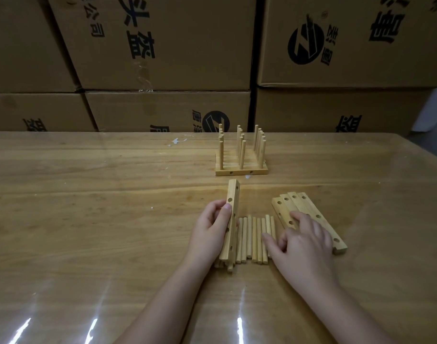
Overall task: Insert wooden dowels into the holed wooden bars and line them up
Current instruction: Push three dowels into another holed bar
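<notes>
Midway through assembly, a person's left hand gripped a holed wooden bar tilted on edge, apparently to present its holes. The right hand, fingers loose and holding nothing, rested across the loose dowels and spare bars, partly covering both. Finished pegged bars stood behind, before cardboard boxes.

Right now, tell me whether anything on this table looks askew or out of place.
Nothing looks damaged. The loose bars under the right hand lie fanned and slanted, unlike the squared finished rack. The left hand holds one bar tilted on edge. White flecks mark the table behind.
</notes>
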`<action>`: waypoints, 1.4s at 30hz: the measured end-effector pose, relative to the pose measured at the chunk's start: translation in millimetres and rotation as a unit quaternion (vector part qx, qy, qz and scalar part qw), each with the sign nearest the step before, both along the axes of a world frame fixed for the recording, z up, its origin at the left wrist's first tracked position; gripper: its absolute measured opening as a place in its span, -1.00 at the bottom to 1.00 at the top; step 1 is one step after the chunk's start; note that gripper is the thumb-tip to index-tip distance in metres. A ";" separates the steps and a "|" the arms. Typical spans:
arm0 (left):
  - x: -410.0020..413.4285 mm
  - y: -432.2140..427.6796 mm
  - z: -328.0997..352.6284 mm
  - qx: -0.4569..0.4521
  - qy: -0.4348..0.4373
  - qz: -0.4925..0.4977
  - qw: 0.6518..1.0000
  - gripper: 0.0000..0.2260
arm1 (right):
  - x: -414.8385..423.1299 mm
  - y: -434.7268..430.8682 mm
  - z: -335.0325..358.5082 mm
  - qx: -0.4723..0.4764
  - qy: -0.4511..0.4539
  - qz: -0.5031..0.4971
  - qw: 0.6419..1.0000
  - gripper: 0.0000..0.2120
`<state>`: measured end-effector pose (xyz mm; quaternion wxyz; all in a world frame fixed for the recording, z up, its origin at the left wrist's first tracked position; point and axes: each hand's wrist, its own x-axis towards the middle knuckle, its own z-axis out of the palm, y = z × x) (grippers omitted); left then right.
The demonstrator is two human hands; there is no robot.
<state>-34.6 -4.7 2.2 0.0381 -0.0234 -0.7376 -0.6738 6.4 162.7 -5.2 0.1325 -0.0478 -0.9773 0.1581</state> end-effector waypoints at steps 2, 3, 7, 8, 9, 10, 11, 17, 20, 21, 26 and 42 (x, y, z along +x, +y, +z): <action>-0.2 0.3 0.3 0.000 0.001 0.001 1.000 -0.84 | -1.0 -0.3 -0.5 -0.008 -0.004 -0.001 1.000 -0.63; -0.1 0.5 0.6 -0.002 -0.001 0.001 1.000 -0.84 | -1.3 -0.5 -0.3 -0.015 -0.005 -0.002 1.000 -0.64; -0.3 1.0 0.3 0.000 -0.003 0.002 1.000 -0.86 | -1.6 -1.1 1.6 -0.045 -0.006 -0.001 0.999 -0.68; -0.3 1.0 0.2 0.000 -0.004 0.000 1.000 -0.86 | -1.7 -1.1 1.7 -0.049 -0.006 0.000 0.999 -0.70; -0.3 0.9 0.0 0.000 -0.003 -0.001 1.000 -0.85 | -1.9 -1.1 1.4 -0.052 -0.004 0.000 0.999 -0.71; -0.5 1.0 0.0 0.000 -0.003 -0.001 1.000 -0.84 | -1.9 -0.9 0.9 -0.055 -0.002 0.000 0.999 -0.73; -0.7 1.2 0.3 0.003 -0.005 -0.001 1.000 -0.83 | -1.8 -0.9 0.5 -0.057 -0.001 -0.001 0.998 -0.74; 0.0 1.3 1.4 0.008 -0.008 -0.005 1.000 -0.85 | -2.4 -1.7 3.2 -0.102 0.011 0.021 0.994 -0.75; 0.3 0.5 1.6 0.007 -0.010 -0.004 1.000 -0.85 | 0.7 -1.4 8.9 -0.124 0.072 0.009 0.990 -0.76; 0.2 0.3 1.6 0.008 -0.011 -0.003 1.000 -0.85 | 1.4 0.3 10.6 -0.113 0.099 -0.009 0.989 -0.77; 0.3 -0.6 1.4 0.013 -0.015 -0.009 1.000 -0.84 | -7.0 22.8 12.3 -0.115 0.038 -0.110 0.986 -0.77; 1.3 -0.4 1.9 0.014 -0.009 -0.013 1.000 -0.82 | -7.2 21.3 8.5 -0.064 0.079 -0.112 0.988 -0.79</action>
